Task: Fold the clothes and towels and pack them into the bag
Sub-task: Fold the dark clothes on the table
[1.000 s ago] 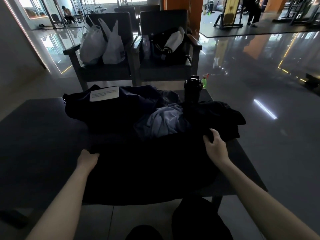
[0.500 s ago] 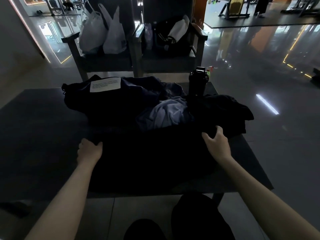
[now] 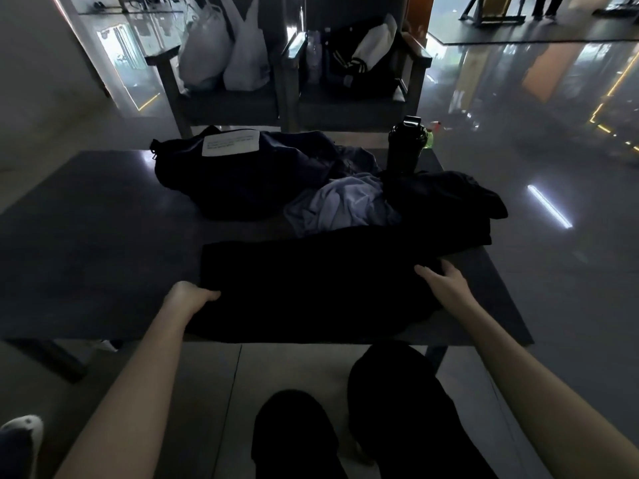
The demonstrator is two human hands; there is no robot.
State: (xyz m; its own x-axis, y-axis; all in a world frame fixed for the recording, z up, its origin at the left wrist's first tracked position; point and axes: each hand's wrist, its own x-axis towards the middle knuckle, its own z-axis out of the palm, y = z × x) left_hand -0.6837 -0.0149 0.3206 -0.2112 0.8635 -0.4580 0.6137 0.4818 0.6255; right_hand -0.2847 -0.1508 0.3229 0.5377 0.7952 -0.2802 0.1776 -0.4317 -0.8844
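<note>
From my remote seat the dark table fills the middle of the frame, with two dark armchairs behind it at the top. Across the table's near edge, at centre, a black garment lies spread flat as a wide rectangle, its front hem hanging just over the edge.

Behind it, centre-left, sits the dark navy bag, slumped on the tabletop. To the right of the bag a second black garment lies in a rumpled heap, touching the far right corner of the flat one. Between bag and heap is a crumpled pale blue-grey cloth.

On the left chair stand two white plastic bags; on the right chair there is a black bag with white stripes — I can read no brand on it. A black lidded bottle stands upright on the table's far right edge.

The navy bag carries a white rectangular label with lines of print, too small and blurred for me to read.

My left hand holds the flat garment's left edge — thumb on top, fingers tucked out of sight under the cloth. My right hand lies on the garment's right end with the thumb spread and the fingers reaching forward; whether it pinches the fabric or only presses it I cannot tell.
</note>
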